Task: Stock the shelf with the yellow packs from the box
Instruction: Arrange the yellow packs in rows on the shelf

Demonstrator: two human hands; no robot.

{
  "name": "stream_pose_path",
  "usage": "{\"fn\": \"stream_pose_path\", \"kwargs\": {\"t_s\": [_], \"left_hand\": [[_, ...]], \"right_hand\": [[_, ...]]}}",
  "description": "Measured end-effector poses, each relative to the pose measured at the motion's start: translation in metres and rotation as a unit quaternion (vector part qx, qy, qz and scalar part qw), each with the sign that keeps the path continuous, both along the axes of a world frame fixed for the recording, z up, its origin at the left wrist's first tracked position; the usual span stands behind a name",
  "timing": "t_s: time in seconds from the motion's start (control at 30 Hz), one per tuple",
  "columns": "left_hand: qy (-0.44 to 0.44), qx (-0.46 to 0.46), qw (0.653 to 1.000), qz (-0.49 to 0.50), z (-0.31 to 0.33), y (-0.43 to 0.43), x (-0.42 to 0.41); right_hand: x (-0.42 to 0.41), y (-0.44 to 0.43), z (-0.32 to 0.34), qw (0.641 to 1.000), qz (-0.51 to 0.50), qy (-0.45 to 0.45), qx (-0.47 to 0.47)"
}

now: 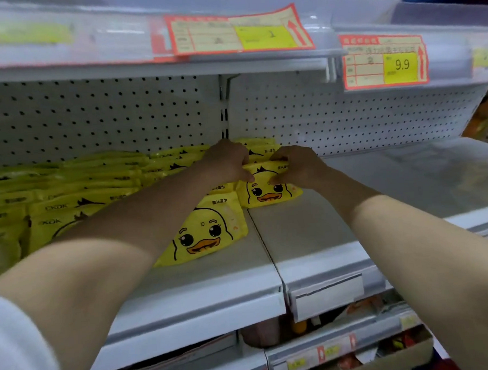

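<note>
Both hands (264,166) pinch a duck-faced yellow pack (268,193) on the shelf (310,229).

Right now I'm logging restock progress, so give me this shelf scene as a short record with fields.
left hand: grips the top edge of the duck pack from its left
right hand: fingers pinch the same top edge from the right
duck pack: upright, face forward, just right of the board seam
front pack: leaning, in front and to the left, untouched
stocked packs: yellow, piled along the left side
shelf: white, pegboard back
price tag: reads 9.9, on the rail above right
</note>
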State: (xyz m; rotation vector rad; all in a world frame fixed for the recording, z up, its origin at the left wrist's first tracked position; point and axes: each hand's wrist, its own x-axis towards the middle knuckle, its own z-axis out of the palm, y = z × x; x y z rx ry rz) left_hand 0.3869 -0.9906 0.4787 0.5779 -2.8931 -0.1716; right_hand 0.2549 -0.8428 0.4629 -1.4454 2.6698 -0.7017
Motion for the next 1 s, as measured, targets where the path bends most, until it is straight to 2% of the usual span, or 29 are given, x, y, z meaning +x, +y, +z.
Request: {"fn": "stream_pose_path", "kwargs": {"t_s": [0.23,0.47,0.6,0.73,1.0], "left_hand": [[0.053,-0.026,0.998,0.0,-0.006,0.007,0.008],[0.102,0.025,0.994,0.027,0.013,0.036,0.059],[0.122,0.027,0.99,0.065,0.022,0.058,0.109],[0.121,0.046,0.981,0.143,0.031,0.094,0.17],[0.072,0.051,0.958,0.271,-0.005,0.176,0.345]], "right_hand": [[0.029,0.018,-0.006,0.993,-0.104,0.052,-0.025],[0.064,0.046,0.011,0.994,-0.087,0.05,-0.042],[0.106,0.053,0.027,0.997,-0.053,0.043,-0.028],[0.163,0.071,0.033,0.998,-0.017,0.061,-0.014],[0.302,0.119,0.009,0.99,0.122,0.067,-0.008]]}}
